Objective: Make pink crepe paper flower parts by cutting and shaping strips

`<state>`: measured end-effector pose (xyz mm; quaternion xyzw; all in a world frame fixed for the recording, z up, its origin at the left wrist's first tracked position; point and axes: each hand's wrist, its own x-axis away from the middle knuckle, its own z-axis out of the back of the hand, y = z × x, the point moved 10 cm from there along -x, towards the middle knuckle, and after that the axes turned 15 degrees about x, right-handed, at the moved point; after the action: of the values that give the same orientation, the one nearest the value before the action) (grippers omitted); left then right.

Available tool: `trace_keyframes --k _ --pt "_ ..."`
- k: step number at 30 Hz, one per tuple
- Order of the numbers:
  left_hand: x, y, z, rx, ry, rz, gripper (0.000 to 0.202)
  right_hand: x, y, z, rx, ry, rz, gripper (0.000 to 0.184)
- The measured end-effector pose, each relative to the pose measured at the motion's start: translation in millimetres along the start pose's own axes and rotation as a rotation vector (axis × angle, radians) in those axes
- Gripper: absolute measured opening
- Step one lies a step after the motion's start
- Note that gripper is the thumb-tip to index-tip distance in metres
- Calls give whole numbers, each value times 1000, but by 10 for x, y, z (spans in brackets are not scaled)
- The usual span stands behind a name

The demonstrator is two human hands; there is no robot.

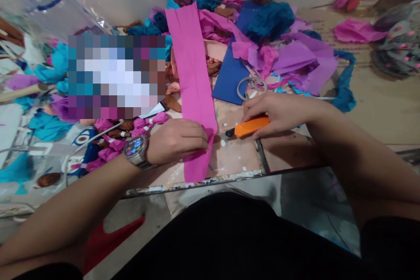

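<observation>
A long strip of pink crepe paper lies across the table, its near end hanging over the front edge. My left hand, with a watch on the wrist, is closed on the strip's near part, fingertips on its right side. In my right hand is an orange utility knife, held flat just above or on the tabletop. The knife's black tip points left toward the strip, a short gap from it. Part of the knife's body is hidden by my fingers.
Pink twisted paper pieces lie left of my left hand. Behind are a blue card, a roll of tape, crumpled purple paper and teal paper. A large plastic bottle stands back left. A dark-framed table edge runs in front.
</observation>
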<state>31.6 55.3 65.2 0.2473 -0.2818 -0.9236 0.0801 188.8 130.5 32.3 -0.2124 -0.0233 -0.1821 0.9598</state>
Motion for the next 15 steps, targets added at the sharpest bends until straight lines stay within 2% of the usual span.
trace_keyframes --k 15 --pt "59 -40 -19 -14 23 6 18 -4 -46 0 -63 26 50 51"
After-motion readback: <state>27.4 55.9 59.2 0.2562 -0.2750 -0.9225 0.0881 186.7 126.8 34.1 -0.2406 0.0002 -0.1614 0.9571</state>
